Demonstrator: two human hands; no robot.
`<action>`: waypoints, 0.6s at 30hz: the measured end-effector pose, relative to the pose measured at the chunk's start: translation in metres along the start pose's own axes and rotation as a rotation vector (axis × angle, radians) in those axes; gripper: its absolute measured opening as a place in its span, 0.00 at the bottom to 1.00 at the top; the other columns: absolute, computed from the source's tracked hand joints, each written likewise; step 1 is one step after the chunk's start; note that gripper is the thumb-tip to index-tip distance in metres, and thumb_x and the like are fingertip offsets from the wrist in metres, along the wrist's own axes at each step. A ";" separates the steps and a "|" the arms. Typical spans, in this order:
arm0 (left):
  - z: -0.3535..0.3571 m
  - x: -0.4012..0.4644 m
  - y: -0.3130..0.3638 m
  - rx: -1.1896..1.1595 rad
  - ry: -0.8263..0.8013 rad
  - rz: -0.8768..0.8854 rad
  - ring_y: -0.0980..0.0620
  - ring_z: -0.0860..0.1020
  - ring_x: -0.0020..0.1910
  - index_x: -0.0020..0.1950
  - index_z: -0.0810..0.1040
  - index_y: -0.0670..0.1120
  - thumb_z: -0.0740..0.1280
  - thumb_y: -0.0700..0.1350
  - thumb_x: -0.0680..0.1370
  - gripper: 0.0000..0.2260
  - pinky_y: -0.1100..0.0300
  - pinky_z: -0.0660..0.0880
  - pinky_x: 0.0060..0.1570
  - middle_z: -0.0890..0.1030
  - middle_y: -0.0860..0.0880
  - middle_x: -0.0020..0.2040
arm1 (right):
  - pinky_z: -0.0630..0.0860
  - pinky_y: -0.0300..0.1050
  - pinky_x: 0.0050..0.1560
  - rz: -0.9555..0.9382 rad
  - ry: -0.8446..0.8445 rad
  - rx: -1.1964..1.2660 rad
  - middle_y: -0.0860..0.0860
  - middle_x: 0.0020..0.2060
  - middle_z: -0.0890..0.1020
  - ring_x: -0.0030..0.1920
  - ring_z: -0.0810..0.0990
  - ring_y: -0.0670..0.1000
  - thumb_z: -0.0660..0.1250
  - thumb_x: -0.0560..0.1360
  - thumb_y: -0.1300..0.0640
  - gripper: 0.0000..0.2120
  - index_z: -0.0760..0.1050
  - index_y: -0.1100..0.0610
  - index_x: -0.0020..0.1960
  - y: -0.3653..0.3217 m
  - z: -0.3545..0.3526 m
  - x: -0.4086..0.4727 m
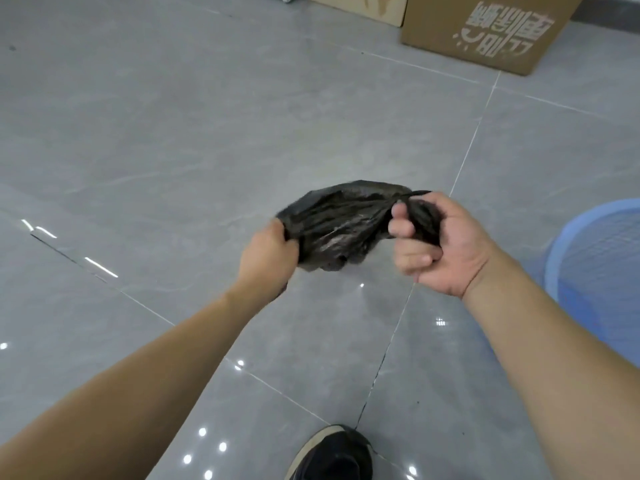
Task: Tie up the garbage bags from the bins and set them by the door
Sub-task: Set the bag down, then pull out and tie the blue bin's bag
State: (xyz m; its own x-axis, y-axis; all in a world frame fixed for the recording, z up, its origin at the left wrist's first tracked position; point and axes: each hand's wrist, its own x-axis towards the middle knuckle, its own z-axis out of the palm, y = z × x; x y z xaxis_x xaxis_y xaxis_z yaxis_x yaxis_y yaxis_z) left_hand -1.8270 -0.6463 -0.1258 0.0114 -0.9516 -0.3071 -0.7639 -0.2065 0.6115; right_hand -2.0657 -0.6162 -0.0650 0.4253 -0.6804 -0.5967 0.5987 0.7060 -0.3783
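Note:
A crumpled black garbage bag (pixel 341 223) is stretched between my two hands above the grey tiled floor. My left hand (pixel 268 258) grips its left end, fingers curled round the plastic. My right hand (pixel 440 242) grips the bunched right end, palm up, with the plastic running through its fist. The bag's lower part sags between the hands. A blue mesh bin (pixel 602 275) stands at the right edge, partly cut off by the frame.
A brown cardboard box (pixel 485 29) with white printed characters sits on the floor at the top right, another box (pixel 363 5) beside it. My dark shoe (pixel 332 455) shows at the bottom. Glossy grey floor tiles (pixel 156 133) stretch to the left.

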 end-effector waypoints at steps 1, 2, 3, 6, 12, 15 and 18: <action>0.006 -0.007 -0.005 0.245 -0.038 0.077 0.40 0.76 0.31 0.41 0.66 0.44 0.58 0.43 0.75 0.04 0.54 0.67 0.30 0.79 0.41 0.36 | 0.57 0.33 0.18 -0.094 0.017 0.063 0.51 0.30 0.81 0.16 0.54 0.45 0.60 0.68 0.51 0.14 0.82 0.56 0.36 0.001 0.002 0.002; 0.013 -0.013 -0.009 0.438 -0.063 0.148 0.38 0.77 0.37 0.42 0.65 0.44 0.59 0.45 0.77 0.06 0.53 0.66 0.34 0.80 0.39 0.41 | 0.56 0.33 0.18 -0.166 0.054 0.081 0.52 0.38 0.85 0.16 0.55 0.44 0.60 0.68 0.52 0.14 0.82 0.56 0.37 0.002 0.004 0.005; 0.019 -0.019 -0.011 0.530 -0.062 0.207 0.37 0.77 0.41 0.42 0.64 0.44 0.59 0.46 0.78 0.09 0.53 0.65 0.35 0.80 0.39 0.42 | 0.56 0.33 0.18 -0.221 0.096 0.065 0.53 0.44 0.86 0.16 0.55 0.44 0.60 0.70 0.53 0.14 0.82 0.57 0.39 0.002 0.006 0.007; 0.026 -0.030 0.001 0.482 0.040 0.339 0.42 0.72 0.30 0.35 0.58 0.47 0.60 0.46 0.78 0.15 0.55 0.58 0.28 0.70 0.48 0.31 | 0.55 0.36 0.20 -0.373 0.204 0.014 0.54 0.53 0.85 0.18 0.54 0.45 0.58 0.75 0.52 0.15 0.81 0.56 0.41 -0.002 0.007 0.013; 0.036 -0.036 0.038 0.359 -0.455 0.271 0.42 0.78 0.38 0.39 0.67 0.46 0.63 0.46 0.77 0.09 0.57 0.67 0.34 0.77 0.46 0.38 | 0.54 0.37 0.20 -0.474 0.241 -0.140 0.55 0.46 0.86 0.18 0.56 0.44 0.65 0.75 0.46 0.12 0.80 0.54 0.44 -0.005 0.007 0.014; 0.034 -0.051 0.025 0.555 -0.847 0.117 0.50 0.81 0.30 0.43 0.73 0.44 0.60 0.43 0.75 0.04 0.60 0.74 0.30 0.84 0.47 0.36 | 0.54 0.38 0.21 -0.553 0.479 -0.303 0.58 0.47 0.86 0.18 0.57 0.44 0.65 0.77 0.53 0.09 0.79 0.58 0.43 -0.007 0.000 0.010; 0.029 -0.064 0.013 0.875 -0.570 0.324 0.45 0.76 0.36 0.43 0.71 0.47 0.56 0.47 0.78 0.08 0.57 0.70 0.36 0.78 0.49 0.38 | 0.56 0.36 0.19 -0.611 0.520 -0.428 0.56 0.45 0.86 0.17 0.58 0.44 0.65 0.76 0.57 0.07 0.80 0.58 0.43 -0.009 -0.004 0.007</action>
State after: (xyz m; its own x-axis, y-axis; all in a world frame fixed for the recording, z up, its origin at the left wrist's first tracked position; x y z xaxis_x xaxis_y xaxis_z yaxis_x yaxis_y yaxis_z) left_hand -1.8567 -0.5819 -0.1191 -0.4010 -0.6398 -0.6556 -0.8737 0.4822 0.0638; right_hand -2.0710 -0.6269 -0.0685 -0.3054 -0.8592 -0.4104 0.2715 0.3346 -0.9024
